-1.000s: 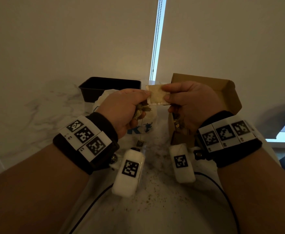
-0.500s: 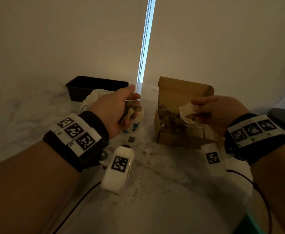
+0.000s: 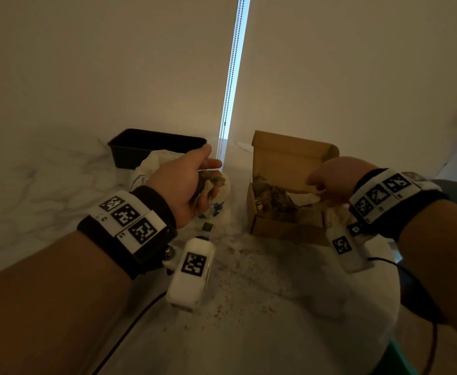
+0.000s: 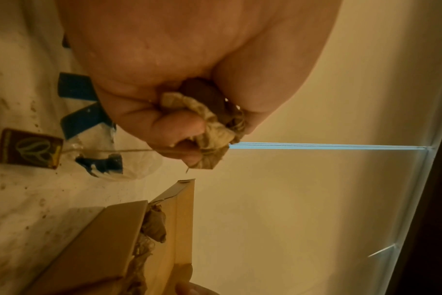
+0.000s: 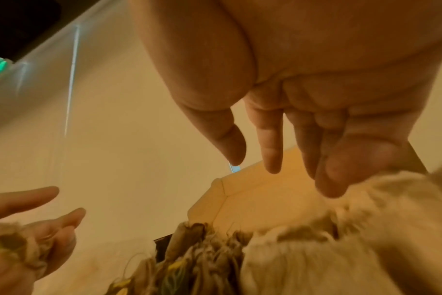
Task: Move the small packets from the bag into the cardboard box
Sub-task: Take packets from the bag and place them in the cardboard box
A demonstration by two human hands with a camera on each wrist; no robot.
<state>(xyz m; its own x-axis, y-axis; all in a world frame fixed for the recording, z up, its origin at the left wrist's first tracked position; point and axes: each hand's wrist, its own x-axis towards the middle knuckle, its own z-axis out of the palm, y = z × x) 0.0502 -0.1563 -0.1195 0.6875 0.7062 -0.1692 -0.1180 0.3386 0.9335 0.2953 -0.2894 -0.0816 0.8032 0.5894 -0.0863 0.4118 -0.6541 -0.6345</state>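
Note:
My left hand (image 3: 194, 182) (image 4: 179, 127) is raised left of the box and grips a crumpled bunch of small brown packets (image 3: 211, 182) (image 4: 209, 123). A string with a dark tag (image 3: 207, 226) (image 4: 29, 148) hangs from the bunch. Under that hand lies the white plastic bag (image 3: 151, 169) with blue print. The open cardboard box (image 3: 284, 231) (image 4: 93, 249) holds several packets (image 3: 273, 201) (image 5: 189, 259). My right hand (image 3: 316, 185) (image 5: 278, 171) hovers over the box with straight, spread fingers and holds nothing. A pale packet (image 3: 303, 197) (image 5: 316, 249) lies in the box just below it.
A black rectangular tray (image 3: 146, 150) stands behind the bag near the wall. The round marble table (image 3: 249, 334) is strewn with brown crumbs in front of the box. A bead chain hangs in the bright gap between the blinds (image 3: 232, 77).
My right hand carried the pale packet from between both hands to over the box and let it go; its fingers are now spread. The left hand stayed by the bag with its bunch.

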